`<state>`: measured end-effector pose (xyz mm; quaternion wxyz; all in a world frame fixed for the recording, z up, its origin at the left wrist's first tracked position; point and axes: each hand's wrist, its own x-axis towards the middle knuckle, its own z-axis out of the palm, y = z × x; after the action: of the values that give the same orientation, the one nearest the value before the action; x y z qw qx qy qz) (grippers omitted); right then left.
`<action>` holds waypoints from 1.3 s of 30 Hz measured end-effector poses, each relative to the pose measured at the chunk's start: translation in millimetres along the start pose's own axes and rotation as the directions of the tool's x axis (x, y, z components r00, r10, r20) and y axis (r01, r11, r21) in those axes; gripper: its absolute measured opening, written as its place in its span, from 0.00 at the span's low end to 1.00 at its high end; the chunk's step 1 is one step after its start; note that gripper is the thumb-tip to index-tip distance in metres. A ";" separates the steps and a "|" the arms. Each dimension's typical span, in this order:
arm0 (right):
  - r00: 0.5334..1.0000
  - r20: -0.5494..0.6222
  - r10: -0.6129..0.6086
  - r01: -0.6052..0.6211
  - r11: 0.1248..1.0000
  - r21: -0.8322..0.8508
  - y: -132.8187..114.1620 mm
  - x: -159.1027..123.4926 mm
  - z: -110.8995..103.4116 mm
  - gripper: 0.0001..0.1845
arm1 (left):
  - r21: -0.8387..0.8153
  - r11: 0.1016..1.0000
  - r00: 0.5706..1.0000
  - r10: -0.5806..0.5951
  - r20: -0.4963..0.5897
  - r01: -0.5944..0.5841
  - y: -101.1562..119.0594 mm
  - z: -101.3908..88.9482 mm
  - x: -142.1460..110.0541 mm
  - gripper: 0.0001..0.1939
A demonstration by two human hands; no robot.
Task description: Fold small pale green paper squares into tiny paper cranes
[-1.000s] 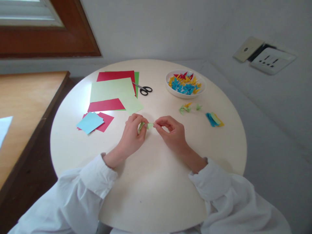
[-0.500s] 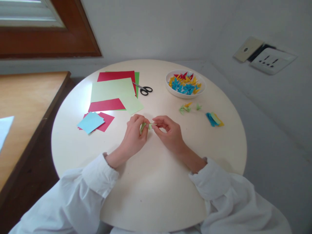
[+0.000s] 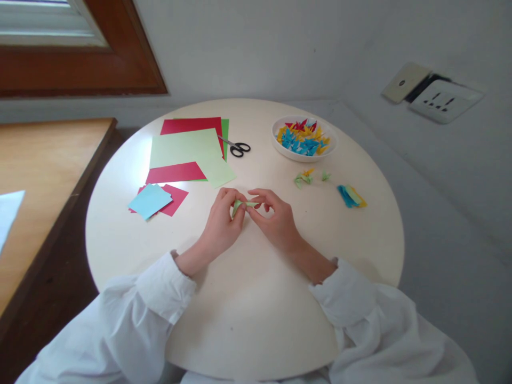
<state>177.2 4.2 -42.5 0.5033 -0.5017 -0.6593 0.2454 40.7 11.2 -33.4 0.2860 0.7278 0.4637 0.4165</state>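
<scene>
A small piece of folded light green paper (image 3: 237,205) is pinched between both hands, above the middle of the round white table (image 3: 248,298). My left hand (image 3: 224,216) is closed on its left part, thumb and forefinger together. My right hand (image 3: 276,218) grips its right end with thumb and fingertips. The fingers cover part of the paper, so its full shape is hidden. To the right of my hands lie several small green and yellow folded paper pieces (image 3: 304,178). Left of them rests a stack of light blue and red paper squares (image 3: 150,201).
Large red and green paper sheets (image 3: 182,146) lie at the back left, with black-handled scissors (image 3: 239,149) partly on them. A white bowl (image 3: 305,157) of colourful folded paper cranes stands at the back right. Blue and yellow paper pieces (image 3: 351,197) lie near the right edge.
My right hand has shifted slightly left, its fingertips closer to my left thumb. More of the green paper's pointed right part now shows between the hands.
</scene>
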 end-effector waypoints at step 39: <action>0.920 0.013 -0.391 0.382 0.893 -0.239 4.4 2.6 -10.9 0.09 | -0.512 0.754 0.911 -0.354 0.210 0.411 12.7 -6.8 3.9 0.14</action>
<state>188.9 6.3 -40.9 0.4903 -0.4212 -0.7613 0.0513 41.2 9.8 -18.5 0.5832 0.5250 0.4497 0.4266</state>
